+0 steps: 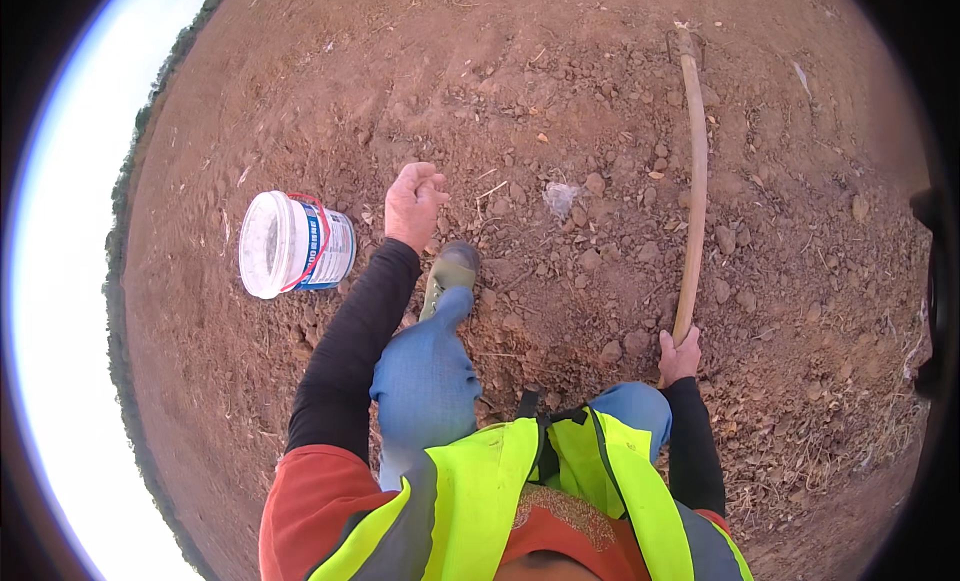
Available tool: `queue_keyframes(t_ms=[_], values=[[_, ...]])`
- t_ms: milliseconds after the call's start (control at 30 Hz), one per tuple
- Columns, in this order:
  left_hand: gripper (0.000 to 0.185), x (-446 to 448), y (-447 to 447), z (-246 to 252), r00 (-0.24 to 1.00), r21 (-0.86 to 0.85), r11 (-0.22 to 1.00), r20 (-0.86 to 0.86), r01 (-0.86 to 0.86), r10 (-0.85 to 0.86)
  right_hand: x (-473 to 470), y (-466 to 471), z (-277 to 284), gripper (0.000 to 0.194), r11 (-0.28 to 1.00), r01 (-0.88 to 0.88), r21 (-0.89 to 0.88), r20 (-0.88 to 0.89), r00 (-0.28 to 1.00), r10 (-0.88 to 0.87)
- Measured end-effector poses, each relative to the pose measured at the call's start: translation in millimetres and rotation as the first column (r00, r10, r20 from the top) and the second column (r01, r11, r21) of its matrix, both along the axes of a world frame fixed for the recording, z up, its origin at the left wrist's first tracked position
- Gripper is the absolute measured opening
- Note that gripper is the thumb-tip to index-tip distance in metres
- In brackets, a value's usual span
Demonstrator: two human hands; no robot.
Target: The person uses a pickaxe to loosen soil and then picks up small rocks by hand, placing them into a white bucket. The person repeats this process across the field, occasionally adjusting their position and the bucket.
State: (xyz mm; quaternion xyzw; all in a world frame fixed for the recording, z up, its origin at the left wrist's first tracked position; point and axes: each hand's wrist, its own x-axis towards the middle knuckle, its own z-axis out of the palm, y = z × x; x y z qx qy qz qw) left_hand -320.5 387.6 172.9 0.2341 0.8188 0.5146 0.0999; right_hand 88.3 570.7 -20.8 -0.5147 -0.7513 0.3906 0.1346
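My right hand [680,354] grips the lower end of a long, slightly curved wooden handle [696,176]. At the handle's far end is a dark metal tool head [685,45], down at the soil; its exact shape is hard to make out. My left hand [416,206] is held out above the ground with its fingers curled in. Nothing shows between those fingers, though the inside of the palm is hidden. Left of that hand stands a white plastic bucket [300,243] with a blue printed label and a red handle [324,232]. Only part of its inside shows, pale with darker marks.
Loose reddish-brown soil [525,303] with clods and dry stalks covers the ground. A crumpled piece of clear plastic film [560,198] lies between the bucket and the wooden handle. My green shoe [450,277] is planted below my left hand. Trees [120,206] line the field's far edge.
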Motion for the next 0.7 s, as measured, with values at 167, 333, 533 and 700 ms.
queue_keyframes(t_ms=[167, 333, 533, 700], values=[[0.037, -6.7, 59.3, -72.5, 0.908, -0.164, 0.924, -0.189, 0.346, -0.374, 13.2, 23.3, 50.3, 0.028, 0.851, -0.012, -0.525, -0.137, 0.988, -0.070], [0.018, -54.7, 80.3, -104.0, 0.893, -0.169, 0.916, -0.216, 0.364, -0.395, 7.1, 58.5, 65.4, 0.020, 0.962, 0.104, -0.254, 0.055, 0.994, -0.093], [0.013, -138.7, 159.2, -148.9, 0.905, -0.071, 0.960, -0.322, 0.270, -0.279, -41.1, 61.8, 31.3, 0.033, 0.976, 0.159, 0.146, 0.284, 0.939, -0.195], [0.011, -202.9, 286.5, -171.3, 0.823, -0.096, 0.950, -0.479, 0.296, -0.305, -94.1, 72.1, 25.5, 0.036, 0.886, 0.085, 0.455, 0.484, 0.812, -0.326]])
